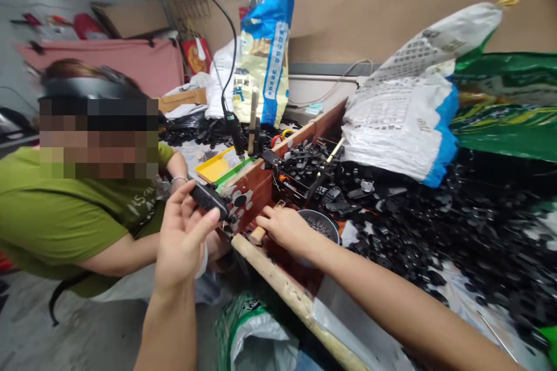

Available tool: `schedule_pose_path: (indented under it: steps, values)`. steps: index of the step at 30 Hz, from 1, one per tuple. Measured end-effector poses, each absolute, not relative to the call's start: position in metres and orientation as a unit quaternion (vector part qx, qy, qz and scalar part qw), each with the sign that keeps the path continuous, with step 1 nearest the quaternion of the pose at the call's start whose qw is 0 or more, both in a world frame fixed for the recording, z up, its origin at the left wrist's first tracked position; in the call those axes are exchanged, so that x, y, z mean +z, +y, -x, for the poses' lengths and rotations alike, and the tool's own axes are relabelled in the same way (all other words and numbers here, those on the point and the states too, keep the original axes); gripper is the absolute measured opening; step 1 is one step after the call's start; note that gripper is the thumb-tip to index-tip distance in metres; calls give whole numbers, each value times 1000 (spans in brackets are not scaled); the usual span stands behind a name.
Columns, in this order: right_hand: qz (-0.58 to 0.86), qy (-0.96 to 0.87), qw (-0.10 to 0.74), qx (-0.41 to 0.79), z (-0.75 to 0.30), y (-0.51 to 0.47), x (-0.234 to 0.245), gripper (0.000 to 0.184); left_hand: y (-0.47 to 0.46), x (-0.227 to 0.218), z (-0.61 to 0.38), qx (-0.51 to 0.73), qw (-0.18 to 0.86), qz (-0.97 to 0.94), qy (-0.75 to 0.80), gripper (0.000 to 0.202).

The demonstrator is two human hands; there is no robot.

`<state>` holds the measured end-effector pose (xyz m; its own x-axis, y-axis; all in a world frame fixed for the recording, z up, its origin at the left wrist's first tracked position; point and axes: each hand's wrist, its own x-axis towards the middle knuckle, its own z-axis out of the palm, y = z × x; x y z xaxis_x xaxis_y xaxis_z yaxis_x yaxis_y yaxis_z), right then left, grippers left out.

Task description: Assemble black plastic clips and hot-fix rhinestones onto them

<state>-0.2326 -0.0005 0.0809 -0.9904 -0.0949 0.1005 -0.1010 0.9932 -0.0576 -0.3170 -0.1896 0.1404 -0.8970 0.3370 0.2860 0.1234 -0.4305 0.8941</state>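
My left hand (183, 237) is raised at the centre left, closed on a long black plastic part (209, 199) between thumb and fingers. Across the wooden board edge, my right hand (282, 226) is closed around a light wooden handle (258, 235); a small metal piece shows just above the fingers, and the rest of that tool is hidden. Right behind my right wrist stands a round bowl (321, 221) of small dark metal pieces, partly covered by my arm.
A co-worker in a green shirt (56, 214) sits at the left. A corded electric screwdriver (235, 130) hangs over a yellow tray (213, 168). Black plastic parts (400, 249) are heaped at the right, near a white sack (387, 122). An open green-white bag (256, 330) stands below.
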Motion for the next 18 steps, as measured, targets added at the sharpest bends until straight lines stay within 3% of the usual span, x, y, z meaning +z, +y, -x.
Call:
schedule_pose_path:
  steps: [5,11,16,18]
  values:
    - [-86,-981,113,134,186,-10,82,26,-169,154,365,847,127,-124,501,45]
    - [-95,-862,292,404,140,-2,103,23,-156,154,376,837,157,-98,515,33]
    - [-51,-736,214,641,107,13,136,26,-154,157,380,830,151,-105,526,37]
    - [-51,-705,196,680,96,18,138,34,-154,159,383,827,145,-105,533,37]
